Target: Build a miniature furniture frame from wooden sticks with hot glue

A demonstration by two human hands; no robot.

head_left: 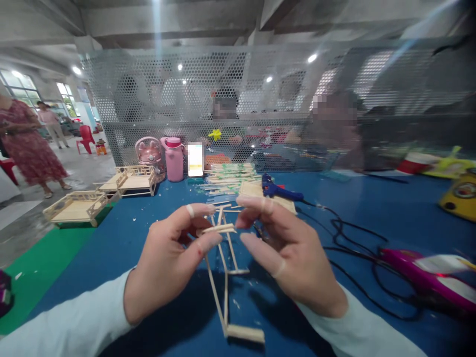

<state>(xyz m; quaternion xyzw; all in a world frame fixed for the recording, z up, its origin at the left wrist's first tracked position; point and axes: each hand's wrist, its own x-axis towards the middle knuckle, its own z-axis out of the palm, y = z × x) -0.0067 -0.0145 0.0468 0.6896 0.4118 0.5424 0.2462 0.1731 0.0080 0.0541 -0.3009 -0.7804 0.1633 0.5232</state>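
Crosswise, short stick (pixel 224 228) in left hand (pixel 167 258) points toward right hand (pixel 292 248).

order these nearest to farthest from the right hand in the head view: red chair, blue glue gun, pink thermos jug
1. Blue glue gun: just beyond the right hand.
2. Pink thermos jug: left, farther back.
3. Red chair: far left, on the floor.
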